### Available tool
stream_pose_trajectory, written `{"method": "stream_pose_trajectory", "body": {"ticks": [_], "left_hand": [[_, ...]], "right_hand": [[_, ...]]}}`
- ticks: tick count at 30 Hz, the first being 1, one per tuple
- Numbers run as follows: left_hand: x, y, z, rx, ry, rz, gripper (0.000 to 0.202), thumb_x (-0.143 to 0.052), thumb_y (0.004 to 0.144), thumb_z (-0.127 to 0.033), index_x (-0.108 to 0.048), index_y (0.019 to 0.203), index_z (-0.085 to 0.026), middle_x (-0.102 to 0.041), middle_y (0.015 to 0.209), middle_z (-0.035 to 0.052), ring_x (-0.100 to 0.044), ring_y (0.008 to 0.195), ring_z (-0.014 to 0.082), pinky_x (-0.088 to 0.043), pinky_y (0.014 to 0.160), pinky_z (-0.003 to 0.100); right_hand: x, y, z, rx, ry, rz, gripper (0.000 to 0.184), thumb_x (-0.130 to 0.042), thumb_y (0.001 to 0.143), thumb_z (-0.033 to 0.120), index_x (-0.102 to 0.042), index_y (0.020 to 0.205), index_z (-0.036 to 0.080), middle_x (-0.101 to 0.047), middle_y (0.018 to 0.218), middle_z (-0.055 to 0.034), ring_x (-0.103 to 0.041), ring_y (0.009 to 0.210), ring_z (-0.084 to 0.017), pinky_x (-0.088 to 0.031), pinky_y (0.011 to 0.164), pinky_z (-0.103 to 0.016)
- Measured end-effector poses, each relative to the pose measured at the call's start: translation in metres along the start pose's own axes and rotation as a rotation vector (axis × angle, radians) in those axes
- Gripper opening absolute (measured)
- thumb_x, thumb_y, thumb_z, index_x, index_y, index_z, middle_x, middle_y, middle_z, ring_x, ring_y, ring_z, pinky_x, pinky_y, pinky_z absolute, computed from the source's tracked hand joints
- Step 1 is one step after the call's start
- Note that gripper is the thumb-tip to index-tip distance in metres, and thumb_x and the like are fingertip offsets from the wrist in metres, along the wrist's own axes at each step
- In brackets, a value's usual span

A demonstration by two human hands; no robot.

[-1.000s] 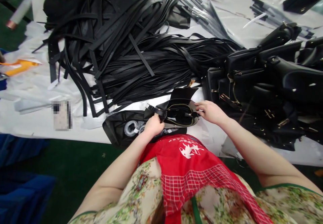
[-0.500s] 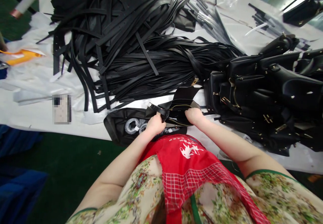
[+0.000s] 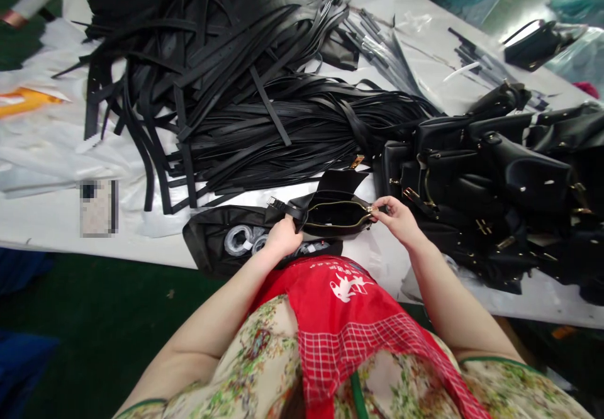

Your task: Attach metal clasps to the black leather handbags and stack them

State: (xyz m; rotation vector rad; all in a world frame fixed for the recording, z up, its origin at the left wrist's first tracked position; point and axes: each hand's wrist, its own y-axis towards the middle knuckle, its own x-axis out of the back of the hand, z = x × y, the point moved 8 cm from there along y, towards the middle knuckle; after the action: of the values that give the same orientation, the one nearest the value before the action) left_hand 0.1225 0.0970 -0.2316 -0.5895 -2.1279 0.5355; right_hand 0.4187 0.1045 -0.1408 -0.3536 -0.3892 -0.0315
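Observation:
A small black handbag (image 3: 336, 214) with a gold zip lies open at the near table edge. My left hand (image 3: 283, 236) is closed on its left end, by a strap with a buckle. At the bag's right end, my right hand (image 3: 397, 217) pinches the gold zip pull. The bag rests partly on a flat black dust bag (image 3: 221, 243) with a pale printed logo.
A big heap of black leather straps (image 3: 245, 98) covers the table's middle and back. A pile of finished black handbags (image 3: 495, 173) lies to the right. White plastic sheeting (image 3: 51, 155) covers the table; a blurred card (image 3: 97, 207) lies left. Green floor lies below the edge.
My right hand went from the bag's right end to its mouth and back to the right end, where it now pinches the zip pull. The left hand kept its hold.

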Motion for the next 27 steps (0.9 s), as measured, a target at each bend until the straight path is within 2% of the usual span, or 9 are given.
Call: {"method": "stream_pose_trajectory", "body": {"ticks": [3,7,11,15,19,23,27], "left_hand": [[-0.001,-0.002,-0.003,-0.02,0.023,-0.006,0.049,-0.056,0.075,-0.024,-0.049,0.122,-0.013,-0.07,0.083,0.0129,-0.067,0.079,0.0287,-0.044,0.065,0.031],[-0.002,-0.002,-0.006,-0.029,0.062,-0.016,0.043,-0.056,0.076,-0.025,-0.051,0.116,-0.013,-0.069,0.083,0.0131,-0.067,0.078,0.0282,-0.042,0.062,0.03],[-0.002,0.0,-0.007,-0.037,0.078,-0.021,0.039,-0.056,0.077,-0.028,-0.051,0.113,-0.013,-0.069,0.082,0.0126,-0.066,0.075,0.0279,-0.041,0.06,0.03],[-0.003,0.001,-0.007,-0.034,0.115,-0.014,0.036,-0.056,0.079,-0.029,-0.052,0.11,-0.013,-0.069,0.081,0.0125,-0.067,0.076,0.027,-0.041,0.061,0.03],[-0.005,0.001,-0.011,-0.024,0.16,-0.016,0.036,-0.056,0.081,-0.032,-0.052,0.11,-0.012,-0.069,0.083,0.0129,-0.067,0.076,0.0249,-0.042,0.062,0.028],[0.002,-0.004,-0.019,-0.028,0.199,-0.037,0.052,-0.057,0.082,-0.044,-0.05,0.118,-0.008,-0.069,0.083,0.0127,-0.066,0.076,0.0237,-0.042,0.062,0.028],[0.013,-0.012,-0.026,-0.093,0.104,-0.037,0.076,-0.053,0.083,-0.059,-0.039,0.135,-0.006,-0.068,0.075,0.0063,-0.066,0.074,0.0213,-0.043,0.063,0.026]], "right_hand": [[0.008,-0.009,-0.008,-0.04,0.14,-0.073,0.034,-0.078,0.066,0.036,-0.058,0.087,0.018,-0.064,0.079,0.0002,-0.061,0.062,-0.011,-0.054,0.064,-0.027],[0.012,-0.016,-0.021,-0.093,0.239,-0.117,0.035,-0.079,0.065,0.036,-0.058,0.087,0.018,-0.067,0.084,-0.0015,-0.063,0.064,-0.011,-0.056,0.065,-0.027],[0.012,-0.023,-0.04,-0.145,0.392,-0.144,0.037,-0.079,0.066,0.037,-0.057,0.09,0.019,-0.071,0.093,-0.0035,-0.066,0.075,-0.012,-0.057,0.07,-0.026],[0.009,-0.032,-0.058,-0.188,0.509,-0.177,0.039,-0.079,0.065,0.038,-0.057,0.092,0.02,-0.071,0.097,-0.0035,-0.067,0.07,-0.012,-0.058,0.07,-0.026],[0.007,-0.039,-0.065,-0.162,0.581,-0.178,0.039,-0.079,0.066,0.038,-0.058,0.093,0.021,-0.071,0.101,-0.0044,-0.066,0.07,-0.012,-0.058,0.068,-0.026],[0.006,-0.041,-0.068,-0.124,0.623,-0.155,0.034,-0.078,0.068,0.036,-0.061,0.091,0.019,-0.072,0.098,-0.0043,-0.066,0.071,-0.011,-0.055,0.067,-0.023],[0.002,-0.042,-0.067,-0.102,0.584,-0.116,0.034,-0.076,0.07,0.038,-0.062,0.095,0.019,-0.072,0.097,-0.005,-0.066,0.07,-0.012,-0.054,0.066,-0.025]]}}
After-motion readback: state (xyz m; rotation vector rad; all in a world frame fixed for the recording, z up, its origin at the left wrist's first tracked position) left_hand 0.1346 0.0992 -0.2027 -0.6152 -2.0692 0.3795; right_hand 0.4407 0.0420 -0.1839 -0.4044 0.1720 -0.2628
